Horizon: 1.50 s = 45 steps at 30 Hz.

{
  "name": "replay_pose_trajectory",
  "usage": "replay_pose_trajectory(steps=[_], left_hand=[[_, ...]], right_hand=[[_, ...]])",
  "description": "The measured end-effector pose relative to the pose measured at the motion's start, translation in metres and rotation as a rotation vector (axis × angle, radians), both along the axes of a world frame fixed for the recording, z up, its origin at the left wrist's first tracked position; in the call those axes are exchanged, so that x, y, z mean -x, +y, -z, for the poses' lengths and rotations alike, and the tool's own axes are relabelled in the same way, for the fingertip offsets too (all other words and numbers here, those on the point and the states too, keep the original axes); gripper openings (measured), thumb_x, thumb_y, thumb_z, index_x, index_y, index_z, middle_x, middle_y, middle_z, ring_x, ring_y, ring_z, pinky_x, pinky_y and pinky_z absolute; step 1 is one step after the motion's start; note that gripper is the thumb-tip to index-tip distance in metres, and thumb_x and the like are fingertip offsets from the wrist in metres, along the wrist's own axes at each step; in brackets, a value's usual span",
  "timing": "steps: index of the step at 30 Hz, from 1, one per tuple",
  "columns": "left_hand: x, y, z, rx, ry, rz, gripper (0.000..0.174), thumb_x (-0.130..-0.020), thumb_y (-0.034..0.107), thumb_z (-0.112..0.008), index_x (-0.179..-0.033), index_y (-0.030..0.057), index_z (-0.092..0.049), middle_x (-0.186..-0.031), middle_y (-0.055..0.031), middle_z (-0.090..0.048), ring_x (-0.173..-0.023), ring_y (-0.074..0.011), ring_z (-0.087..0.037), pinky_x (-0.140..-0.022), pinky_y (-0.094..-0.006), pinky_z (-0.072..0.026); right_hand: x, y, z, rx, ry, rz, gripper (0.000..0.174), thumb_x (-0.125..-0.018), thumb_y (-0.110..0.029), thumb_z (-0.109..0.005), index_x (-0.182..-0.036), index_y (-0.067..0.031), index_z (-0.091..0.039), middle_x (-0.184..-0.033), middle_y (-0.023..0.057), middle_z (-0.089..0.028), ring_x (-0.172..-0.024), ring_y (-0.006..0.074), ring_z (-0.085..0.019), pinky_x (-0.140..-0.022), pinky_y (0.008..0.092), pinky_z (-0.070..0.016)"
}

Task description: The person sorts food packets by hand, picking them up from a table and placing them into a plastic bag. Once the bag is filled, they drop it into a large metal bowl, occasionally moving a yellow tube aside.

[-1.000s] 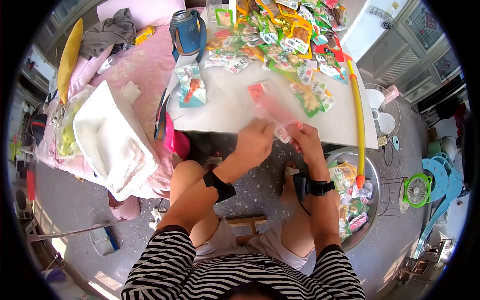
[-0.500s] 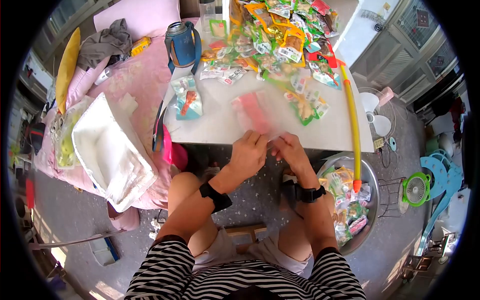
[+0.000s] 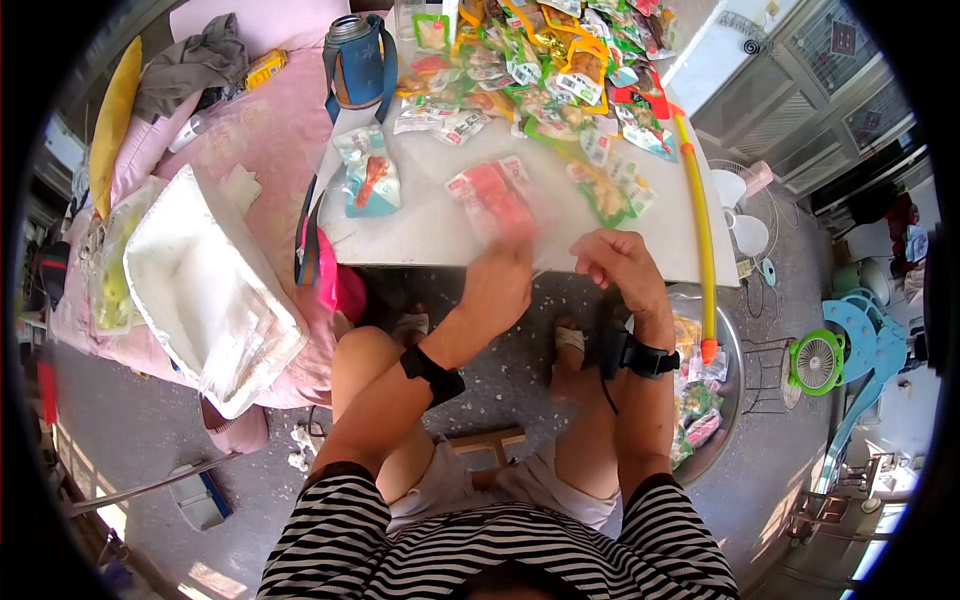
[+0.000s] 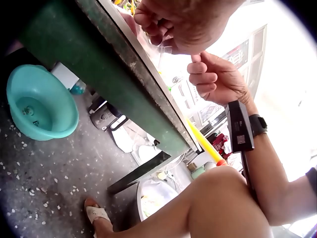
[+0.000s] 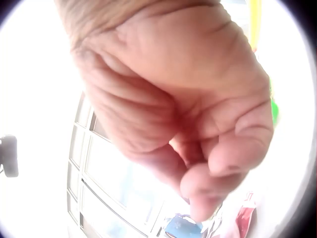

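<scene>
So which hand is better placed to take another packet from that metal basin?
Probably the right hand: it looks free, and the basin stands on that side. The left hand, farther from it, seems to hold the pink packet by the table.

Here's the white table (image 3: pixel 430 235), food packets (image 3: pixel 570 80) heaped across its far side, a blue-and-white packet (image 3: pixel 368 175) near its left edge, a blue flask (image 3: pixel 358 75) beyond that, a yellow tube (image 3: pixel 703 230) along the right edge. On the pink bed (image 3: pixel 270 125) sit a foam box (image 3: pixel 180 270), grey cloth (image 3: pixel 200 75) and a yellow box (image 3: pixel 267 68); on the floor (image 3: pixel 495 330), a teal basin (image 4: pixel 34 106) and a metal basin (image 3: pixel 728 400).
</scene>
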State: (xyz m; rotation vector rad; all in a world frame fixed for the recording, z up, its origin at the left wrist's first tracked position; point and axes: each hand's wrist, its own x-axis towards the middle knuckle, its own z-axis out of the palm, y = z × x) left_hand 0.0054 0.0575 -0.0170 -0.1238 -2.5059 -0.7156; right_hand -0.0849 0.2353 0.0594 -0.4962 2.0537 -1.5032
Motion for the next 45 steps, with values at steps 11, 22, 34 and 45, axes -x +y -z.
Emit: replay_pose_trajectory(steps=[11, 22, 34, 45], left_hand=[[0.002, -0.001, 0.009, 0.082, -0.116, -0.022, 0.021, -0.067, 0.003, -0.063, -0.087, -0.0015, -0.058, -0.088, -0.0166, -0.059, -0.082, -0.033, -0.059, -0.062, -0.0415, -0.0521], [0.004, -0.007, 0.019, 0.032, -0.049, 0.03, 0.023, -0.067, 0.006, -0.062, -0.09, 0.0012, -0.063, -0.088, -0.0142, -0.058, -0.08, -0.0319, -0.059, -0.064, -0.0397, -0.0526], [0.003, -0.007, 0.005, 0.117, -0.077, 0.022, 0.02, -0.069, 0.004, -0.061, -0.088, -0.0014, -0.057, -0.084, -0.0167, -0.059, -0.081, -0.0343, -0.06, -0.063, -0.0429, -0.0518], [0.002, -0.004, -0.002, 0.124, -0.119, 0.008, 0.027, -0.073, 0.006, -0.064, -0.098, -0.0021, -0.057, -0.085, -0.0161, -0.058, -0.081, -0.0338, -0.061, -0.063, -0.0438, -0.0512]], right_hand=[[0.061, -0.133, -0.007, 0.095, -0.113, -0.047, 0.037, -0.091, -0.018, -0.061, -0.123, -0.0002, -0.056, -0.113, 0.0111, -0.064, -0.1, 0.0178, -0.061, -0.085, 0.0309, -0.0505], [0.105, -0.163, 0.065, 0.21, 0.241, -0.382, 0.048, -0.085, -0.017, -0.069, -0.126, 0.0035, -0.054, -0.118, 0.0119, -0.061, -0.109, 0.0207, -0.059, -0.093, 0.0346, -0.0492], [0.066, -0.026, 0.023, 0.188, 0.079, 0.337, 0.031, -0.08, -0.016, -0.074, -0.105, 0.0008, -0.064, -0.086, 0.0017, -0.062, -0.08, 0.01, -0.059, -0.063, 0.0256, -0.0507], [0.043, -0.015, 0.059, 0.246, 0.03, 0.39, 0.023, -0.084, -0.006, -0.064, -0.106, -0.0004, -0.066, -0.083, 0.0011, -0.064, -0.072, 0.0076, -0.058, -0.06, 0.0218, -0.0467]])
